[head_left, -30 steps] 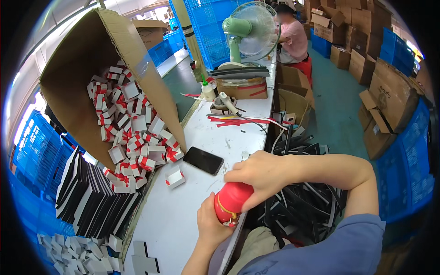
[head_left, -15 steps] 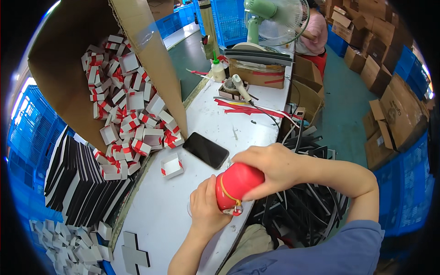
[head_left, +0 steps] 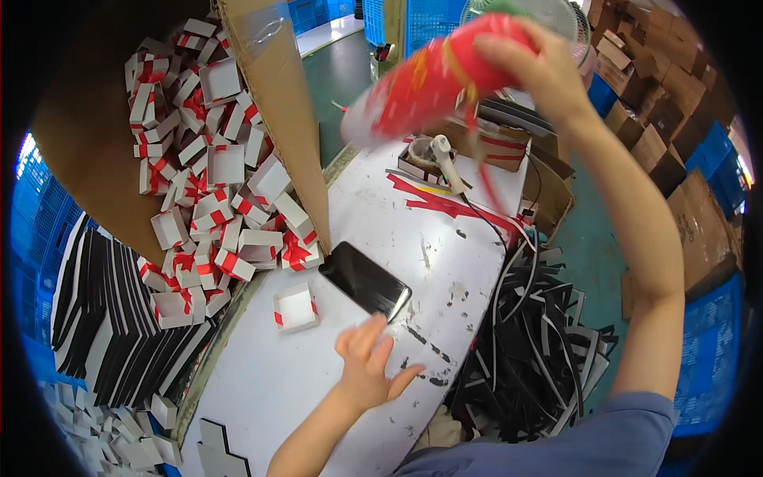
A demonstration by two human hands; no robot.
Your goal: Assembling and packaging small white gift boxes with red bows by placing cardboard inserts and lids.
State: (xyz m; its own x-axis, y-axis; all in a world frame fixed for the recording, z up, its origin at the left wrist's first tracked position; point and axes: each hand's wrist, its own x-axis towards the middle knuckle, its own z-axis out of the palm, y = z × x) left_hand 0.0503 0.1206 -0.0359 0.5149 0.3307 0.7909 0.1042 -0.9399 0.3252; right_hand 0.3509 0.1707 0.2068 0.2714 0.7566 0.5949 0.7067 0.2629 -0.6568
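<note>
Okay, the right hand (head_left: 540,67) is gripping one end of a red bottle (head_left: 429,77), upper centre; it's looking stiff, maybe slick, mid-body probably being the surer hold. Left hand (head_left: 372,370) is hanging spread and empty, lower centre, near a smartphone (head_left: 362,278). Corded white tool (head_left: 447,164) is cluttering the bench (head_left: 367,208) below.

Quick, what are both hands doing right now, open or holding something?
Left hand: open, holding nothing, fingers spread near the phone.
Right hand: closed around one end of the red bottle, holding it tilted above the table.
</note>
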